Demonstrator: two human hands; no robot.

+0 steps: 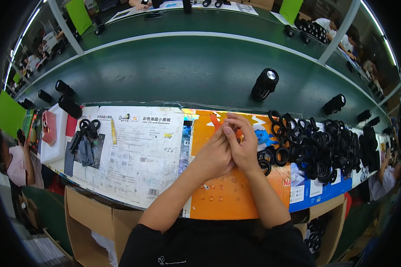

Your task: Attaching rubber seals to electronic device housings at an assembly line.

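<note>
Clearly something small sits between the fingertips of the left hand (213,156) and right hand (241,143), pressed together over the middle of the desk (133,151), but the fingers hide it, so I cannot tell what either grip has closed on. Judging by the black rubber rings (318,149) heaped just beside them toward the desk's right end, it is probably light, soft and bendy, best pinched at its rim. A black cylindrical unit (264,84) stands beyond on the green belt (173,75).
</note>
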